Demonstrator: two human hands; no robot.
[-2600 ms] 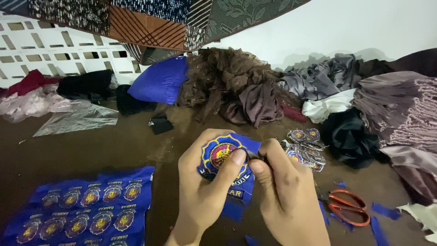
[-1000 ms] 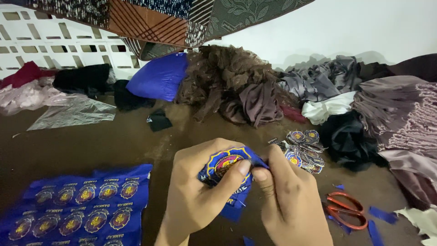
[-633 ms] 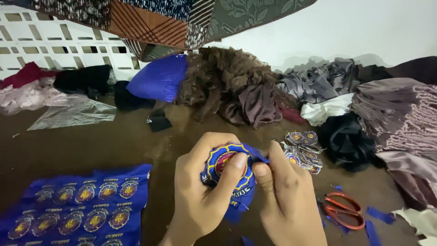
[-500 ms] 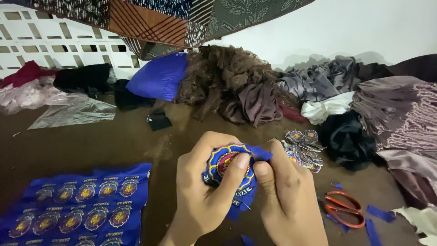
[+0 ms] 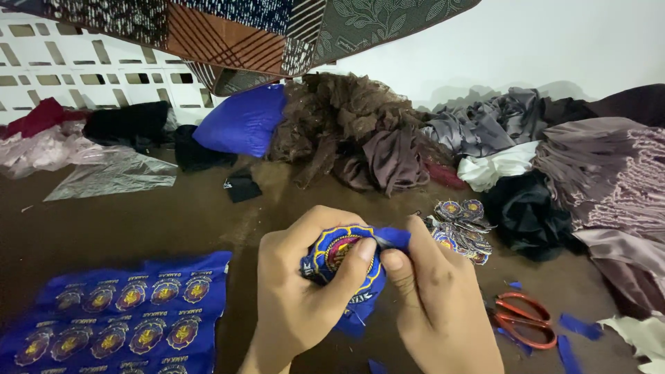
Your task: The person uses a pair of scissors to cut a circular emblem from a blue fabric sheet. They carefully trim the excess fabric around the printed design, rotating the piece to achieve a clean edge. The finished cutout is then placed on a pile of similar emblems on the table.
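Two bare hands are closed on one round embroidered blue-and-gold fabric badge (image 5: 344,257), which is held just above the brown floor (image 5: 173,215), in the middle of the view. The left hand (image 5: 299,305) is wrapped around the badge's left side, its thumb laid across the face; the right hand (image 5: 433,305) has its grip pinched on the blue margin at the upper right edge. The work would be done best with the cloth kept taut between both pinches and the margin handled close to the gold border, so that the stitching is not pulled. A blue fabric sheet of uncut badges (image 5: 118,315) lies at lower left, a small pile of cut-out badges (image 5: 463,223) just right of the hands, and red-handled scissors (image 5: 524,320) beyond. Compared with the earliest frame, the badge is now crumpled more tightly between the hands.
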